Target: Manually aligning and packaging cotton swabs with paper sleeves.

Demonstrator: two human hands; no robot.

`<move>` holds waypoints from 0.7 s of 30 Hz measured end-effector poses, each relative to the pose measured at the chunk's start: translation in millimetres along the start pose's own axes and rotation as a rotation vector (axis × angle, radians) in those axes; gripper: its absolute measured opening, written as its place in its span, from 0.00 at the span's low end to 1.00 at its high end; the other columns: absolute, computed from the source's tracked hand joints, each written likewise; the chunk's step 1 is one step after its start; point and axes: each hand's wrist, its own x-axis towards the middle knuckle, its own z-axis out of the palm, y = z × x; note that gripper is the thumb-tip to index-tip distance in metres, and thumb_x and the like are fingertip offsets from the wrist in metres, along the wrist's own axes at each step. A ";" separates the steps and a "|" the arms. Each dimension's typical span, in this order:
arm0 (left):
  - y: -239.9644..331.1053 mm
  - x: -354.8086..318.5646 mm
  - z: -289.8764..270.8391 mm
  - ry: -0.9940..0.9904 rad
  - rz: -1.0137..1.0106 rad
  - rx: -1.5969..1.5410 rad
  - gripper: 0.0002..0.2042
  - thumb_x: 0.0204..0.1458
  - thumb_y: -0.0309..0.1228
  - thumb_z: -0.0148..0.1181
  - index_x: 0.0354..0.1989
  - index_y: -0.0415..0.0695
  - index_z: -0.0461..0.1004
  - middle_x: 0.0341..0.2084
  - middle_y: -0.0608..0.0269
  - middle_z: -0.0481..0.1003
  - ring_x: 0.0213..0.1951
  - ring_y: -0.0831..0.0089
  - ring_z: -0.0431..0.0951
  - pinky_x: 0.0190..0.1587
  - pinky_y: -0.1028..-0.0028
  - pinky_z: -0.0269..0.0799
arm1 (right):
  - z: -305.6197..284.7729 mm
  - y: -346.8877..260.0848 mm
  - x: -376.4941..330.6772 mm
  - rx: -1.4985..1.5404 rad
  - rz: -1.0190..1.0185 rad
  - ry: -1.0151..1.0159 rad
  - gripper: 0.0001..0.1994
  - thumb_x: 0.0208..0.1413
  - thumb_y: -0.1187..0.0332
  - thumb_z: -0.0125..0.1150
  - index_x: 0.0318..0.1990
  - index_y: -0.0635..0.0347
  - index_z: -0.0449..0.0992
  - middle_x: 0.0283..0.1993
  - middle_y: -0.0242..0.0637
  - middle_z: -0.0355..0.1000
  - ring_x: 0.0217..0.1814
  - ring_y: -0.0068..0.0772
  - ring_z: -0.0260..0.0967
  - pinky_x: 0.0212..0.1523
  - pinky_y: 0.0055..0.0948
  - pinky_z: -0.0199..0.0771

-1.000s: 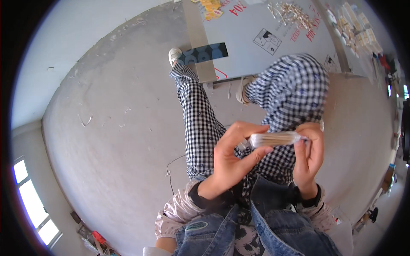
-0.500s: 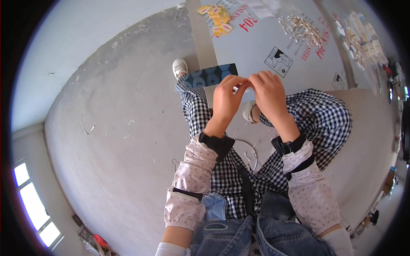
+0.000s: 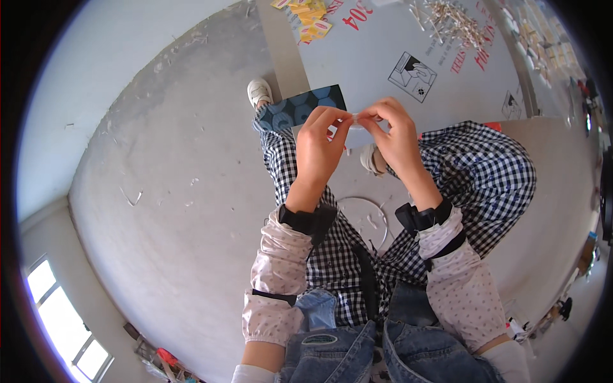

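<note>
My left hand [image 3: 317,143] and my right hand [image 3: 397,131] meet in front of me at the near edge of the table. Thumb and fingers of each are pinched on a small whitish piece [image 3: 355,120] between them, too small and covered to tell its kind. Just beyond my left hand lies a dark blue patterned flat box or card [image 3: 305,107] at the table's corner. Farther back on the grey-white printed table sheet [image 3: 357,67] are a loose pile of thin cotton swabs [image 3: 454,25] and several yellow packets [image 3: 313,18].
More pale bundles [image 3: 543,41] lie at the far right, past the table's edge strip. My checked trouser legs [image 3: 482,166] are spread below the table. On the floor between them is a white ring-shaped loop [image 3: 385,223] beside small scraps.
Both hands have shifted slightly left, and their fingertips have drawn a little apart, so the whitish piece between them shows now. The whole view has tilted a little.
</note>
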 end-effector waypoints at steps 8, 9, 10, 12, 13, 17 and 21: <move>-15.4 -4.5 6.5 0.063 -0.162 -0.339 0.05 0.53 0.20 0.64 0.37 0.36 0.76 0.31 0.62 0.76 0.29 0.77 0.78 0.31 0.77 0.73 | -8.4 -0.8 0.4 0.090 -0.007 0.073 0.04 0.53 0.79 0.64 0.35 0.61 0.76 0.31 0.34 0.71 0.32 0.31 0.69 0.30 0.28 0.67; -11.1 -5.5 6.1 0.050 -0.198 -0.360 0.04 0.54 0.21 0.64 0.37 0.36 0.77 0.32 0.63 0.77 0.31 0.77 0.79 0.34 0.79 0.74 | -10.6 -1.4 1.2 0.091 -0.003 0.073 0.04 0.53 0.79 0.64 0.35 0.61 0.76 0.31 0.34 0.71 0.32 0.31 0.69 0.30 0.28 0.67; -8.1 -6.1 5.3 0.039 -0.233 -0.380 0.04 0.55 0.21 0.64 0.38 0.36 0.78 0.33 0.65 0.78 0.33 0.78 0.79 0.37 0.81 0.74 | -12.5 -3.2 2.4 0.057 -0.026 0.059 0.04 0.53 0.79 0.64 0.34 0.61 0.76 0.31 0.34 0.71 0.32 0.31 0.69 0.29 0.27 0.67; -9.1 -3.3 11.1 0.018 -0.130 -0.251 0.04 0.54 0.21 0.64 0.37 0.37 0.79 0.34 0.65 0.77 0.33 0.79 0.78 0.36 0.80 0.74 | -15.4 1.0 0.9 0.016 -0.046 0.046 0.04 0.53 0.79 0.64 0.34 0.61 0.76 0.31 0.35 0.71 0.31 0.32 0.69 0.29 0.27 0.66; -10.4 -1.1 16.9 -0.002 -0.022 -0.125 0.04 0.54 0.21 0.65 0.37 0.38 0.80 0.35 0.65 0.76 0.32 0.79 0.77 0.35 0.80 0.73 | -17.4 6.3 -1.3 0.007 -0.006 0.007 0.04 0.53 0.78 0.64 0.34 0.62 0.75 0.31 0.35 0.71 0.32 0.32 0.69 0.29 0.28 0.66; -4.8 4.4 9.7 -0.039 -0.025 -0.078 0.04 0.53 0.22 0.66 0.36 0.39 0.82 0.36 0.65 0.75 0.31 0.80 0.76 0.34 0.80 0.73 | -17.5 3.6 0.9 0.010 0.053 -0.055 0.04 0.52 0.78 0.64 0.33 0.63 0.75 0.31 0.36 0.71 0.32 0.34 0.70 0.31 0.30 0.68; -4.3 9.8 3.9 -0.097 0.040 -0.015 0.05 0.54 0.20 0.64 0.38 0.37 0.81 0.38 0.62 0.77 0.32 0.78 0.77 0.36 0.79 0.74 | -18.1 -0.8 6.1 -0.008 0.035 -0.058 0.04 0.51 0.78 0.64 0.33 0.64 0.75 0.31 0.37 0.71 0.33 0.34 0.71 0.33 0.32 0.70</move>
